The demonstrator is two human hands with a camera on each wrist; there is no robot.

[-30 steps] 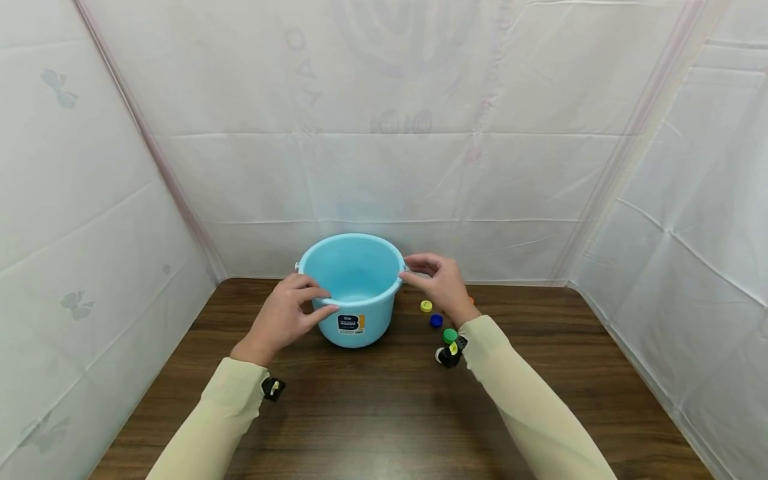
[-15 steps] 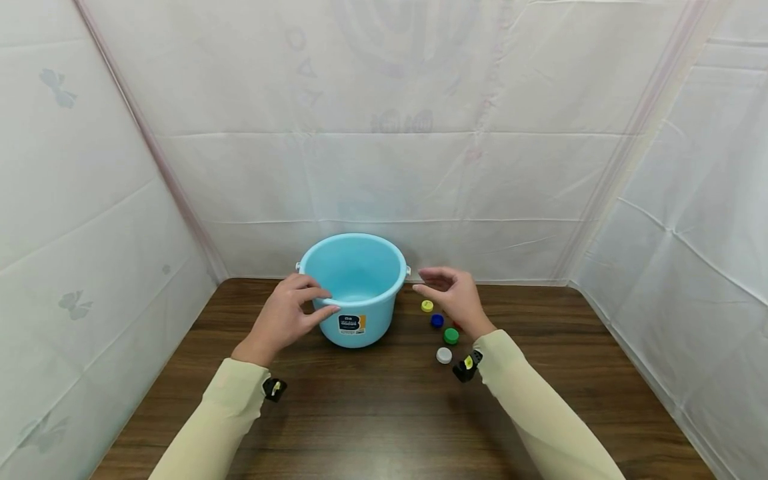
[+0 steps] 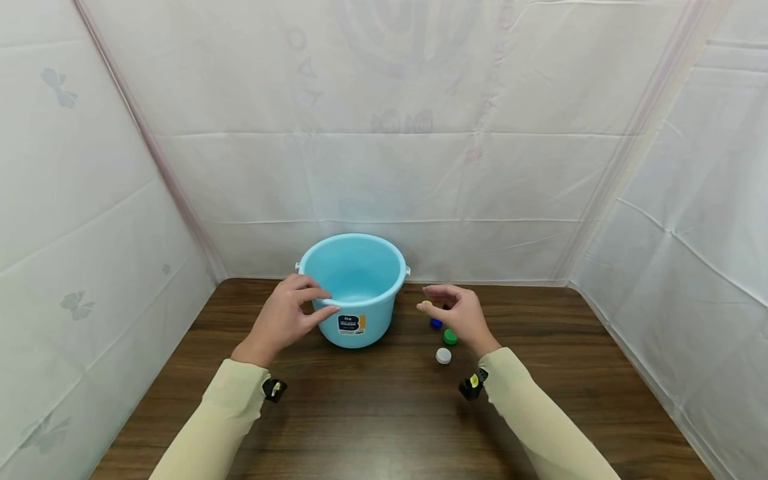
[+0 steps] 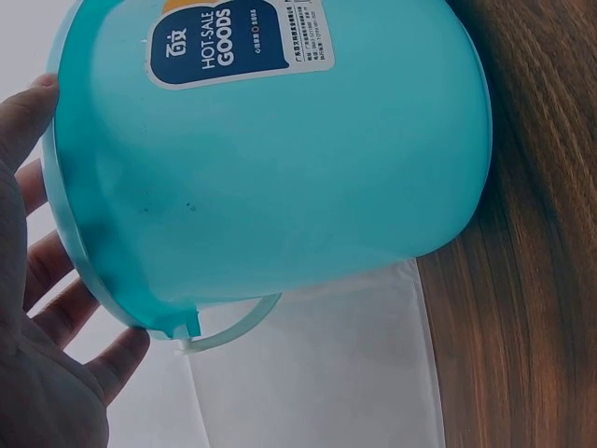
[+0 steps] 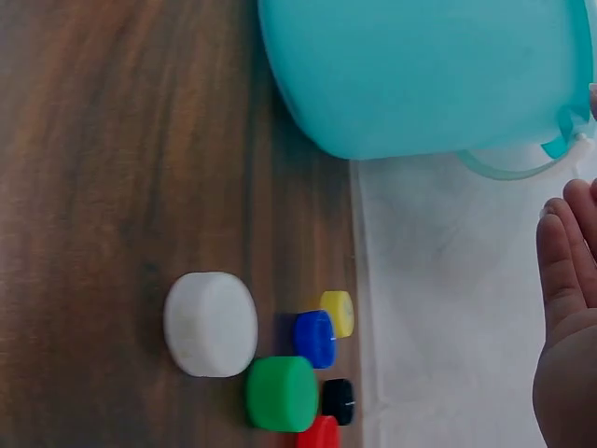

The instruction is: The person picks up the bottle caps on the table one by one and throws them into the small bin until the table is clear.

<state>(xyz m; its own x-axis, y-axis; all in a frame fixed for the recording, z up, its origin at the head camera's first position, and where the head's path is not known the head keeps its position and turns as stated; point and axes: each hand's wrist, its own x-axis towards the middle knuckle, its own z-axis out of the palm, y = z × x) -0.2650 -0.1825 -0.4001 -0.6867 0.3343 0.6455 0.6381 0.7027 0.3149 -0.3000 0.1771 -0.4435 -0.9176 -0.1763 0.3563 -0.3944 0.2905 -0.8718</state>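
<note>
A light-blue plastic bucket stands upright near the back wall. My left hand grips its near-left rim, thumb outside and fingers over the edge. To the bucket's right, my right hand hovers with thumb and fingers apart, its fingertips by a yellow bottle cap. Nothing shows in its grasp. Beneath or beside it on the table lie a blue cap, a green cap and a white cap. The right wrist view also shows a black cap and a red cap.
Dark wooden table carries everything. White sheeting hangs close behind the bucket and along both sides. The bucket's pale handle hangs at the back. A small black camera is strapped on each wrist.
My right hand has left the bucket's right rim and moved right and down toward the yellow cap. The left hand and the bucket have stayed in place.
</note>
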